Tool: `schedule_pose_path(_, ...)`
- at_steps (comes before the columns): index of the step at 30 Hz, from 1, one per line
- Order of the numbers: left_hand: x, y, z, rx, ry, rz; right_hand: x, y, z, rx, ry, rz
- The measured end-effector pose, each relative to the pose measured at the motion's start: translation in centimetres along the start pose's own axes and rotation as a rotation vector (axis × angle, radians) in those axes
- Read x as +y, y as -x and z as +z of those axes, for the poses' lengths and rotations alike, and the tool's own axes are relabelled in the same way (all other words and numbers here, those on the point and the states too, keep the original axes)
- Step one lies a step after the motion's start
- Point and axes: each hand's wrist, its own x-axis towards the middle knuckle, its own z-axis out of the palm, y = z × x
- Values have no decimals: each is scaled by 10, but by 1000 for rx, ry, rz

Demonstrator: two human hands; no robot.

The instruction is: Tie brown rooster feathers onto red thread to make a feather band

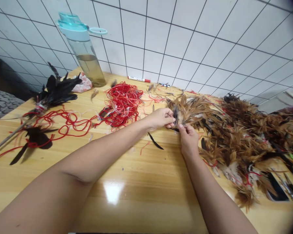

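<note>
The left hand (163, 117) and the right hand (189, 139) both pinch soft brown-grey feathers (189, 110); at their ten o'clock lies tangled thin red string (124, 104).

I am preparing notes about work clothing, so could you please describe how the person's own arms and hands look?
The left hand and right hand are bare, without gloves. No sleeve, watch or bracelet shows on the left arm or right arm. The left arm has a small dark mark.

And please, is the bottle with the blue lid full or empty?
Partly full: through the clear bottle, the liquid shows with its surface well below the lid.
</note>
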Motion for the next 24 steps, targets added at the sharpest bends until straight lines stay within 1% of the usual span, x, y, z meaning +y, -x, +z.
schedule_pose_path(2, -4, 0, 5, -13, -6, 5, 0, 0, 0, -7, 2, 6)
schedule_pose_path(5, -8, 1, 7, 0, -63, 37, 2, -1, 0, -33, 35, 16)
schedule_pose_path(12, -13, 0, 9, 62, -145, 110, 14, -3, -4, -61, 192, -93)
schedule_pose_path(17, -17, -1, 11, 70, -142, 141, 14, -2, -4, -76, 204, -92)
schedule_pose_path(20, -16, -1, 11, 64, -103, 127, 12, -1, -4, -84, 205, -77)
schedule_pose_path(24, -14, 0, 8, 8, -15, 36, 11, -1, -4, -114, 223, -104)
